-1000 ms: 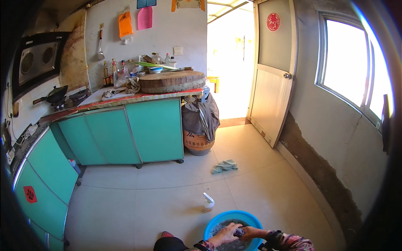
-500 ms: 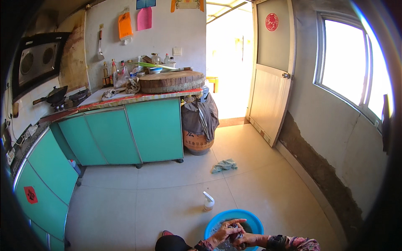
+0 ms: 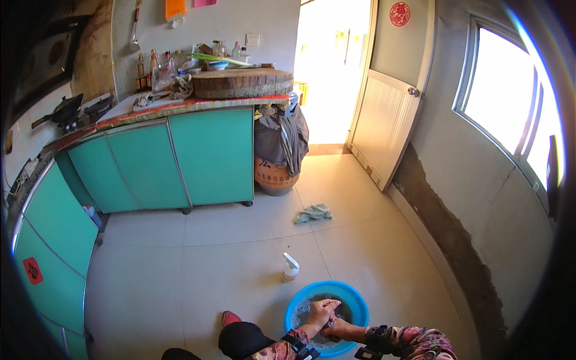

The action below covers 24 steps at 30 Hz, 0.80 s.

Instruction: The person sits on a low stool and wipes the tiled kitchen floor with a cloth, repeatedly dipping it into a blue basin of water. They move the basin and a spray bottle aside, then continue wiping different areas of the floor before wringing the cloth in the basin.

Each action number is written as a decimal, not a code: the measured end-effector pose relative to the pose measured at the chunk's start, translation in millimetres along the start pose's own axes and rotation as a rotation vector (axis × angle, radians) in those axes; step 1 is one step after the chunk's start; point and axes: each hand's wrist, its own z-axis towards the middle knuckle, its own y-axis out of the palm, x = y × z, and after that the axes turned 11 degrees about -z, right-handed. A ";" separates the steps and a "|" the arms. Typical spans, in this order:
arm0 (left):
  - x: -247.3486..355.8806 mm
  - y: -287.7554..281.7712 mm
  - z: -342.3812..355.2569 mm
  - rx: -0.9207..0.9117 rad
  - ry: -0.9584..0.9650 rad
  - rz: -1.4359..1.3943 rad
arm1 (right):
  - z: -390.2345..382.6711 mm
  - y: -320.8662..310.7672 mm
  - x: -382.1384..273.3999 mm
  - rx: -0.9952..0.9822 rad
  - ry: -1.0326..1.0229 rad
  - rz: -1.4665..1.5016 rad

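My left hand [image 3: 321, 312] is closed over the blue plastic basin [image 3: 362, 312], its fingers pressed together around something mostly hidden. My right hand [image 3: 335, 329] is closed just below it, at the same bundle; what they grip is too covered to name. Grey, sudsy water fills the basin. A white pump bottle [image 3: 290, 270] stands on the floor behind the basin, to its left. My dark-clad knee and a red shoe [image 3: 230, 318] are left of the basin.
A pale green rag [image 3: 313, 213] lies on the tiled floor [image 3: 180, 288]. Teal cabinets [image 3: 219, 156] carry a thick wooden board [image 3: 243, 84], bottles and pans. A covered gas cylinder [image 3: 277, 171] stands by the open door [image 3: 390, 108]. A window [image 3: 498, 90] is at right.
The view has tipped downward, so the room sits higher in the picture and more of my legs shows. My left fingers, partly stretched out half a second ago, are now curled closer together.
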 end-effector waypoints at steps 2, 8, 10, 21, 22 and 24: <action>-5.1 -2.1 4.3 0.046 0.027 0.064 | 15.4 2.0 11.8 0.124 0.039 -0.098; -24.8 -15.8 19.8 0.162 0.099 0.282 | 67.0 9.6 50.2 0.312 0.029 -0.464; -35.2 -21.9 26.3 0.212 0.139 0.358 | 82.4 10.6 61.3 0.326 0.041 -0.671; -75.1 -46.4 50.3 0.389 0.364 0.678 | 93.1 23.4 60.8 0.456 0.085 -0.742; -75.4 -46.6 50.6 0.392 0.357 0.697 | 91.8 24.8 60.1 0.481 0.098 -0.745; -75.9 -46.4 50.7 0.398 0.353 0.725 | 90.3 27.1 60.5 0.520 0.113 -0.730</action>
